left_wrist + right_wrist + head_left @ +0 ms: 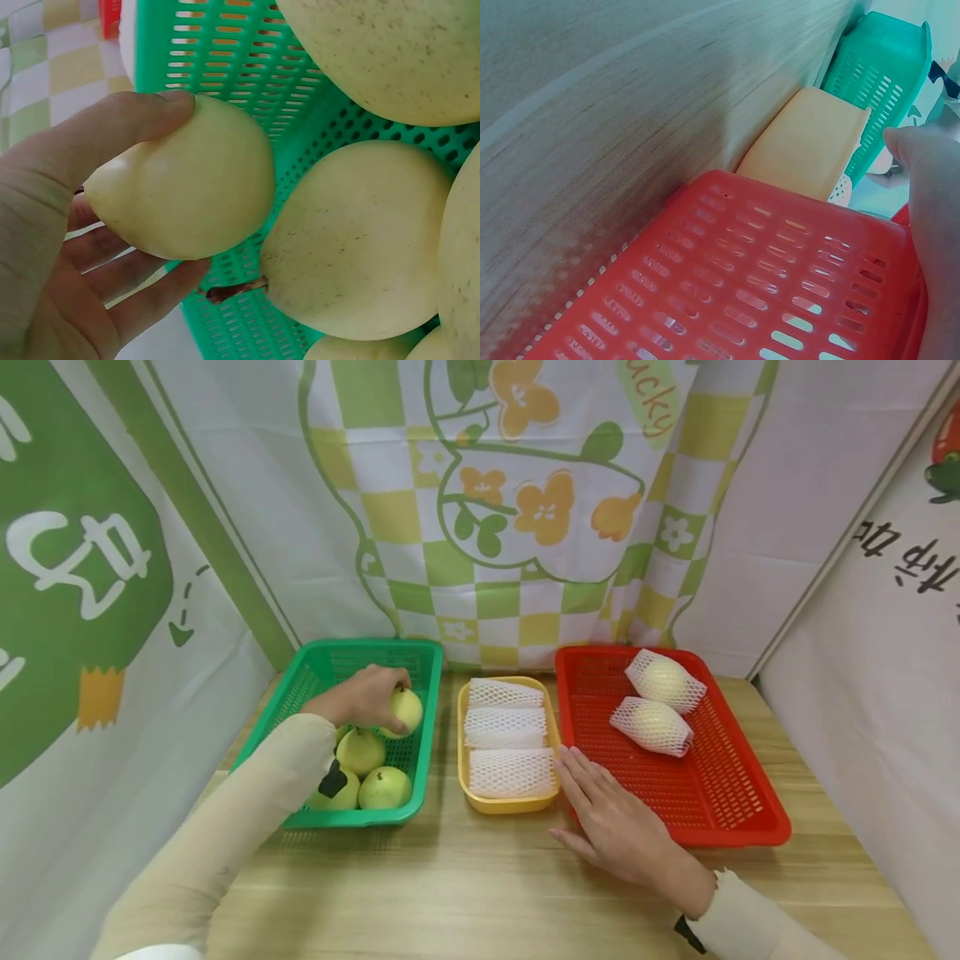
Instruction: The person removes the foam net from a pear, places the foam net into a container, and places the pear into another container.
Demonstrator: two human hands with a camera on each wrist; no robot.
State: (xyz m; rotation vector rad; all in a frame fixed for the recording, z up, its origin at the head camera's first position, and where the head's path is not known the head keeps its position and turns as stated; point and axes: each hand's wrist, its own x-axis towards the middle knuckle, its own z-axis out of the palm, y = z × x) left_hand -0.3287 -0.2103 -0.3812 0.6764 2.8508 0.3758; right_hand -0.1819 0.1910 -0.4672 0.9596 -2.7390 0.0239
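Wood-grain table [450, 885]: left hand [366, 695] grips a pear [406, 712] in the green basket [352, 817], right hand [618, 828] empty, straight-fingered at the red basket [637, 789]'s edge; light, even pressure, lifting clear of the other pears [362, 752].

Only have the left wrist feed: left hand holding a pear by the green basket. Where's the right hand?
Observer: The right hand has its fingertips by the right edge of the yellow tray, holding nothing.

Operator: What's in that tray?

Observer: White foam nets, lying in three rows, with no fruit showing in them.

Operator: Any netted fruit elsewhere?

Observer: Yes, two netted fruits, lying next to each other in the red basket.
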